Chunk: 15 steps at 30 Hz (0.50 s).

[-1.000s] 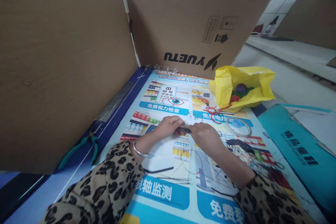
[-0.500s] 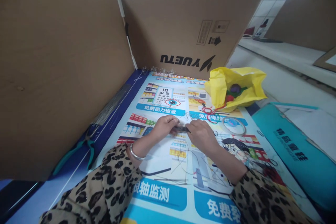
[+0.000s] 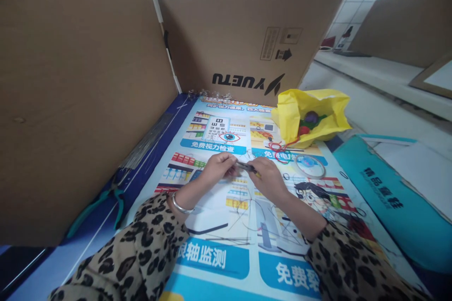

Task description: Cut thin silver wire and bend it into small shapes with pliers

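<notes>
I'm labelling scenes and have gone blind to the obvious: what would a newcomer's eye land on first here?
Probably the bright yellow bag, gaping open at the poster's far right, with a purple ball and a red one inside. Next, the big cardboard panel behind, its YUETU lettering upside down. Then the left hand and right hand, meeting mid-poster at a small metal tool.

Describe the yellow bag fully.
The yellow bag is thin and creased, like paper or soft fabric. It sits at the printed sheet's far right, mouth gaping and edges uneven. Inside lie a purple ball, something red and something dark green. Red cord trails from it onto the sheet. Neither hand touches it.
</notes>
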Available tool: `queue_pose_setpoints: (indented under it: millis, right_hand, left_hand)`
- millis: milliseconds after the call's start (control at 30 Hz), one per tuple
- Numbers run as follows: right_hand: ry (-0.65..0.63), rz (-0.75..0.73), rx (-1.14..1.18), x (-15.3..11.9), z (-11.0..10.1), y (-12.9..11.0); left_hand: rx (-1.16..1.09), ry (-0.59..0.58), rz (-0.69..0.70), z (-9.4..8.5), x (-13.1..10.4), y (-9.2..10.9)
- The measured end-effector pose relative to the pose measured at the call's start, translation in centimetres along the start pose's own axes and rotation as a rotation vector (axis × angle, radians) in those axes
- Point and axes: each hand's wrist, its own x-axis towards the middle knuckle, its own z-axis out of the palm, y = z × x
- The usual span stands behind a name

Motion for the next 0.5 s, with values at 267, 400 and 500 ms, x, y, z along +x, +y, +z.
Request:
queue_pose_setpoints:
  millis: [267,400,500]
  right_hand:
    - [-0.039,0.097,0.225,0.2,-0.4,-1.2]
    - [-0.015,0.147,0.279,0.3,-0.4,-1.2]
    - [-0.002,0.241,0.341,0.3,-0.2,-1.0]
  left_hand:
    - [0.142,-0.026,0.145,0.8,-0.4,-0.5]
    - [0.191,0.038,0.163,0.9,-0.3,-0.6]
    - [0.191,0.032,0.176,0.8,-0.2,-0.8]
